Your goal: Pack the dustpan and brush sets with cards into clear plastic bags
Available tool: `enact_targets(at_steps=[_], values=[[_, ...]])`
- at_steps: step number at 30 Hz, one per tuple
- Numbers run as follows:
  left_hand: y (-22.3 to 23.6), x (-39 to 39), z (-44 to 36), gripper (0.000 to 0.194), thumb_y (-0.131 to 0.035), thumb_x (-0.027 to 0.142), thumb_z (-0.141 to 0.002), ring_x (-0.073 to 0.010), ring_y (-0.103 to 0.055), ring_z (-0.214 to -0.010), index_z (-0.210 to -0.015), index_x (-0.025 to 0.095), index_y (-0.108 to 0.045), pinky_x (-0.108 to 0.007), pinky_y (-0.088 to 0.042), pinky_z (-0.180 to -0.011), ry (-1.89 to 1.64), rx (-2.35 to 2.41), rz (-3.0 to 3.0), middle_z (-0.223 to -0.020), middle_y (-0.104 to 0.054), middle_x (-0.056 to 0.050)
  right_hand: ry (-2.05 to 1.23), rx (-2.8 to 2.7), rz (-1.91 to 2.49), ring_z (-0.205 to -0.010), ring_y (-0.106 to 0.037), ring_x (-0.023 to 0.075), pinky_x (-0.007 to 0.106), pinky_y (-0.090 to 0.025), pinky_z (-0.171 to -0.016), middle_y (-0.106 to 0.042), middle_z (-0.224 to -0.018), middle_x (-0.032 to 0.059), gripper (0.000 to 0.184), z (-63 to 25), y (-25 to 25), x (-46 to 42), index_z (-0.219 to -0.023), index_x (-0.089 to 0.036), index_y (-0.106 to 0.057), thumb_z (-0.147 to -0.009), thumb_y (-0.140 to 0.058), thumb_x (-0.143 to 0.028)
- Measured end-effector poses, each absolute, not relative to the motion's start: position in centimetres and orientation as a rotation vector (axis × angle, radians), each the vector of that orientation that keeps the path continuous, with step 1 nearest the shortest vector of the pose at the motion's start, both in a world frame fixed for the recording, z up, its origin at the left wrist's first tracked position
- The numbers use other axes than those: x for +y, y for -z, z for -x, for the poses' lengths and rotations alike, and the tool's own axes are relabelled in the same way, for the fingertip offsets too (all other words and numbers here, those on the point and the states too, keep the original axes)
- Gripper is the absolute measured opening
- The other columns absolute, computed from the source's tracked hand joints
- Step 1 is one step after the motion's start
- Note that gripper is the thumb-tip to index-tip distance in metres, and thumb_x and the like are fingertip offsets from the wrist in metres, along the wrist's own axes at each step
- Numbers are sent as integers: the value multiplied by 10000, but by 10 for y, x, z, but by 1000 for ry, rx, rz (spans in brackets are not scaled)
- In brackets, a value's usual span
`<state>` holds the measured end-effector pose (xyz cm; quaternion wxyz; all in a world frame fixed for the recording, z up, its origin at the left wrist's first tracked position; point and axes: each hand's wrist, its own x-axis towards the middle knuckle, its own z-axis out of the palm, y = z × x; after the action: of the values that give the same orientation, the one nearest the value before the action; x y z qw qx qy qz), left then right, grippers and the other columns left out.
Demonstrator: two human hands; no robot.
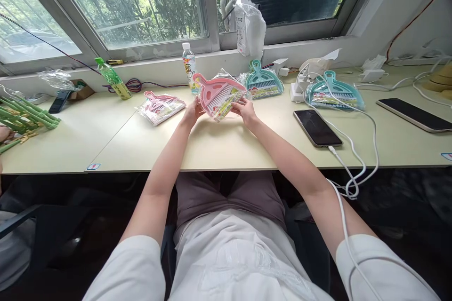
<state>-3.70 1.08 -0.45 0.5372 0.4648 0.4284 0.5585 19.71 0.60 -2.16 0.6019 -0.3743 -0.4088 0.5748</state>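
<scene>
Held pink set point(219, 95): dustpan and brush in clear wrap, between both hands over the front-middle of the desk point(226, 153). It's tilted, handle up and to the left. Looks lifted, but I can't tell if the bottom corner touches down.
Left hand point(192, 113): fingers curled in on the left edge, below the handle. Some are hidden, so no idea how hard it's squeezing.
Right hand point(246, 111): partly closed on the right end, fingertips at the wrap by the bristle side.
Grip tip: I'd pinch the stiff plastic rims, not just loose wrap, cause that stuff slides. Light pressure is plenty, and mashing the bristles won't help.
Turning it: move both wrists together so the brush and pan don't shift inside the wrap. Fingers off the label if you want it readable.
Neighbours: other pink set point(163, 107) lies flat to the left, near teal set point(263, 81) is behind on the right, far teal set point(332, 95) sits past it with a white cable point(348, 99) across it.
Watch out: the clear bottle point(189, 67) stands right behind the handle, so a wide swing could knock it. I'd tilt toward yourself.
</scene>
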Motion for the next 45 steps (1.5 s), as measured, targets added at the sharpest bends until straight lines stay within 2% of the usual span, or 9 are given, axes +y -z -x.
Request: enact_targets(at_steps=[6,10,17,21,26,35,38,42,45], values=[[7,25,53,243,-538,316,-1063,-167,-774,-924,-997,183,-730,-297,-598,-913,-1560,1210,-882,-959,-812,-55,-1307,-1048,875,-1008,-784,239,514,-691,-942,-772,-957,19,499,-194,15,-1,-1107,-240,-589,-717,-881,-135],[7,28,59,276,-576,414,-1051,-189,-780,-943,-1083,191,-735,-301,-614,-891,-1653,1306,-833,-957,-807,-79,-1323,-1104,893,-962,-788,236,517,-685,-964,-770,-890,22,402,-192,11,-3,-1043,-217,-622,-732,-856,-117],[-2,20,63,524,-673,599,-965,-247,-661,-1335,-1362,258,-663,-363,-496,-1127,-1883,1568,-1290,-1406,-703,-114,-1309,-1199,924,-923,-795,234,541,-686,-955,-788,-894,14,414,-206,8,1,-1076,-217,-654,-728,-864,-136],[-2,16,60,362,-718,506,-927,-299,-712,-1221,-1069,181,-791,-396,-483,-1124,-1629,1754,-1661,-1152,-805,-131,-1341,-1331,868,-938,-797,256,547,-673,-976,-805,-907,45,405,-207,7,-5,-1076,-189,-707,-708,-869,-141],[1,20,58,184,-727,353,-884,-253,-771,-902,-874,176,-778,-351,-569,-912,-1489,1761,-1682,-870,-809,-87,-1354,-1371,839,-899,-795,240,537,-676,-968,-812,-897,38,415,-208,9,-4,-1086,-198,-721,-699,-867,-154],[-10,18,99,247,-395,176,-1059,-197,-754,-1134,-1154,174,-623,-327,-533,-1066,-1942,2097,-896,-1196,-770,-137,-1247,-1149,927,-916,-789,237,537,-671,-981,-798,-899,36,367,-223,8,12,-1029,-212,-649,-735,-859,-145],[-17,10,109,394,-334,65,-1022,-203,-641,-1377,-1362,148,-517,-356,-451,-1205,-2001,2174,-624,-1460,-640,-199,-1223,-1038,944,-966,-787,232,516,-671,-987,-793,-939,36,379,-223,7,11,-1044,-213,-627,-745,-847,-138],[-26,-6,96,695,-542,80,-929,-335,-197,-1676,-1579,99,-297,-542,-152,-1365,-1934,2223,-673,-1708,-307,-290,-1217,-953,943,-1039,-783,231,482,-682,-968,-791,-1036,42,415,-221,3,6,-1076,-220,-612,-742,-848,-155],[-31,-18,76,790,-607,124,-912,-315,5,-1702,-1626,118,-270,-563,-59,-1374,-1898,2039,-1012,-1691,-352,-270,-1215,-942,939,-1061,-780,232,469,-684,-967,-790,-1067,49,415,-220,1,3,-1090,-218,-615,-746,-841,-162]])
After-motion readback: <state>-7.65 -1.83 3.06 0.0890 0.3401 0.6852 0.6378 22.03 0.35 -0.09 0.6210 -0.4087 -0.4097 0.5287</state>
